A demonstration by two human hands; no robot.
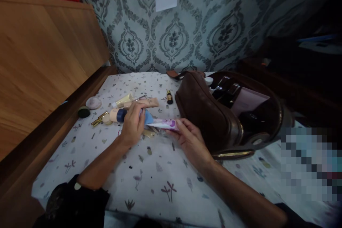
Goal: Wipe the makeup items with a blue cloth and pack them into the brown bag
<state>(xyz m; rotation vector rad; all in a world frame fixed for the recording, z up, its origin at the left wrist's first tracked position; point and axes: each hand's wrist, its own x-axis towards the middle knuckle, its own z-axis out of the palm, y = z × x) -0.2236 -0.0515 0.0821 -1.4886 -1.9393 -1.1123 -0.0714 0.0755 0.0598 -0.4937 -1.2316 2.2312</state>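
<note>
Both my hands hold a white and purple tube (164, 124) with a blue cap end over a white printed cloth (149, 181). My left hand (133, 123) grips the blue cap end; my right hand (190, 139) holds the tail end. Just right of the hands stands an open brown leather bag (211, 117) with dark items and a pink pouch (247, 100) inside. Beyond my left hand lie a beige tube with a dark blue cap (117, 115), another beige tube (146, 102), a pale yellow tube (123, 100) and a gold clip (98, 119).
A round pale compact (93, 103) and a dark round lid (83, 112) lie near the cloth's left edge. A small dark and gold lipstick (169, 97) stands by the bag. A wooden panel (40, 64) rises on the left, patterned wallpaper (173, 25) behind, dark furniture at right.
</note>
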